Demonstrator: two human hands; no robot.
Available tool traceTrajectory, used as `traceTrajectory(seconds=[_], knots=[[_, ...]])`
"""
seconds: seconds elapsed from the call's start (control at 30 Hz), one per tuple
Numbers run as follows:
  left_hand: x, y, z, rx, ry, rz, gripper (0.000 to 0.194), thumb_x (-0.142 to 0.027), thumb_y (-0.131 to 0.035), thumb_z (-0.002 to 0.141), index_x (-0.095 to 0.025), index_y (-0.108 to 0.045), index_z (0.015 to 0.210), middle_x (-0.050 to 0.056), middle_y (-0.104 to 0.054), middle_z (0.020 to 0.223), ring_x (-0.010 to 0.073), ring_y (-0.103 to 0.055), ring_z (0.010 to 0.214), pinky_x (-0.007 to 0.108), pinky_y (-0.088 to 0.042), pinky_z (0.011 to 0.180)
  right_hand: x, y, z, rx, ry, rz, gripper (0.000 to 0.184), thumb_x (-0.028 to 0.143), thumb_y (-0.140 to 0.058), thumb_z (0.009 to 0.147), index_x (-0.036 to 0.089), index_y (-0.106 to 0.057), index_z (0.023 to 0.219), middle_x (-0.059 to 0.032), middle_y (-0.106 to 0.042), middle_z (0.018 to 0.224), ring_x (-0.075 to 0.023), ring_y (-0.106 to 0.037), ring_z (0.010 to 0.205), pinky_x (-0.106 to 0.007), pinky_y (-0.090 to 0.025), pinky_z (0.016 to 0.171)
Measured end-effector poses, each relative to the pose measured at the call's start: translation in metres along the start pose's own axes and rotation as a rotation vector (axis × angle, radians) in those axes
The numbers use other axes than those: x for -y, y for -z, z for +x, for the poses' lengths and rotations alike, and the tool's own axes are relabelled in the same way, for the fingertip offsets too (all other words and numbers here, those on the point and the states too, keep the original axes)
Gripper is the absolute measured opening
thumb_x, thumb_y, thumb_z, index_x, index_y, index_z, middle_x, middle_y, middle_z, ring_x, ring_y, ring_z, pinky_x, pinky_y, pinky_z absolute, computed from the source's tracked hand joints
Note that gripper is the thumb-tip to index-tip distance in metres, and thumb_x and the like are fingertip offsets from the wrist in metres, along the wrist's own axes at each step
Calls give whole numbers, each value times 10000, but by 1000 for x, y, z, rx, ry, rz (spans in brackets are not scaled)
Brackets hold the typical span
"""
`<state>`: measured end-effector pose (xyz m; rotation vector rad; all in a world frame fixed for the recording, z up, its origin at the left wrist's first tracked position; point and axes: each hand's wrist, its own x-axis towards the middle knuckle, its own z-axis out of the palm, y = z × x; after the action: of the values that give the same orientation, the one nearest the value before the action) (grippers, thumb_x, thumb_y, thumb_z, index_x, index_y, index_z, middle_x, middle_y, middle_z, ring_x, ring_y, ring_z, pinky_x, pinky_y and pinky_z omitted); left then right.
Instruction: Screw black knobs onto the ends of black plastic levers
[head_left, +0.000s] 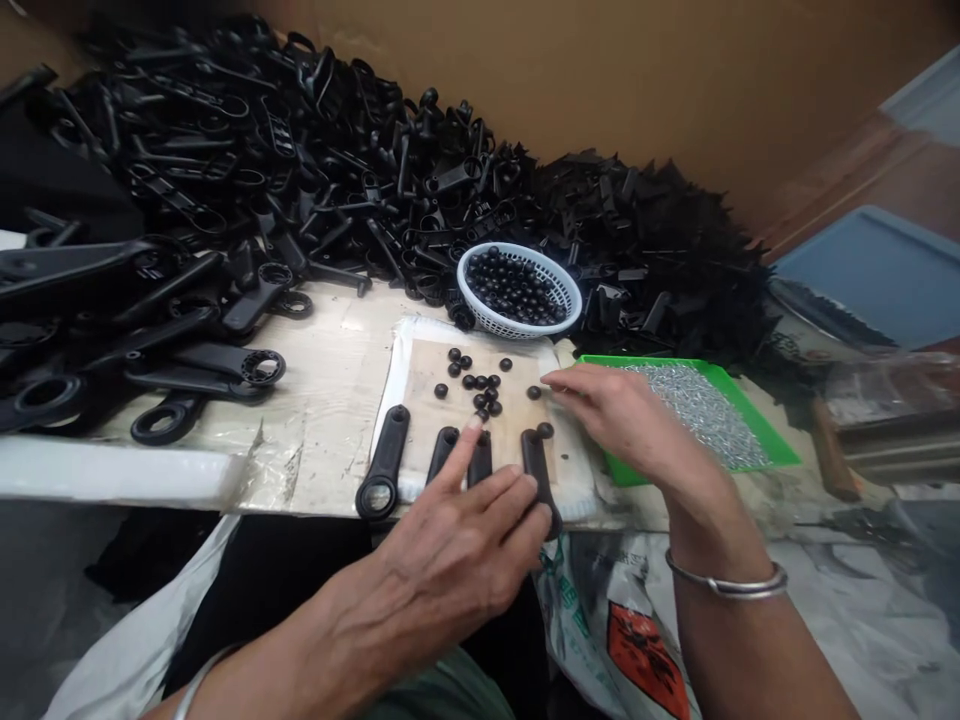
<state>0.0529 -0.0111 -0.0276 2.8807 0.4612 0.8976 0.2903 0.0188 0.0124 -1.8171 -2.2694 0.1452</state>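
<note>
My left hand lies over a row of black plastic crank-like handles, fingers spread. Its index fingertip touches or nearly touches a small black ball knob, and its other fingers rest on the rightmost handle. One more handle lies apart at the left of the row; others are partly covered by my hand. My right hand reaches in from the right, fingers stretched out, tips beside a loose black ball knob. Nothing shows between them. Another knob sits at the rightmost handle's top end.
A light-blue basket of black knobs stands behind the white padded board. At right is a green tray of small metal screws. Black plastic parts are heaped at the back; more handles lie left.
</note>
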Motion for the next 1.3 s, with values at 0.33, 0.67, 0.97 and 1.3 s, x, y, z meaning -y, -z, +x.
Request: traceTrajectory(seconds=[0.33,0.67,0.97,1.3], knots=[[10,6,-22,16,56,43,195,-294,-528,965,-140,-624,1037,107,-680,1141,244,-603,1172,670,-24,1154,-3,-11,14,13,-25,108,171,212,-596,853,221,-710,980,-36,-720,969,-201,-653,872,-347,-492,802],[6,-3,-27,-34,16,89,189,-275,-573,935,-132,-593,1058,109,-669,1154,248,-604,1178,540,-149,1205,37,12,-13,-91,86,279,144,265,-653,866,200,-698,986,-23,-698,924,-141,-635,821,-271,-482,754],[4,5,-24,84,60,30,109,-202,-524,949,-134,-589,1004,104,-643,1155,229,-564,1229,515,-179,1206,72,3,-10,83,217,-194,98,259,-591,908,189,-659,914,-22,-608,802,-173,-564,769,-301,-381,646],[5,6,-24,68,41,52,131,-132,-501,930,-133,-595,1021,113,-654,1170,233,-558,1242,519,-200,1200,86,1,-3,231,202,-282,104,195,-584,900,202,-557,800,-21,-570,837,-173,-519,737,-311,-287,605]])
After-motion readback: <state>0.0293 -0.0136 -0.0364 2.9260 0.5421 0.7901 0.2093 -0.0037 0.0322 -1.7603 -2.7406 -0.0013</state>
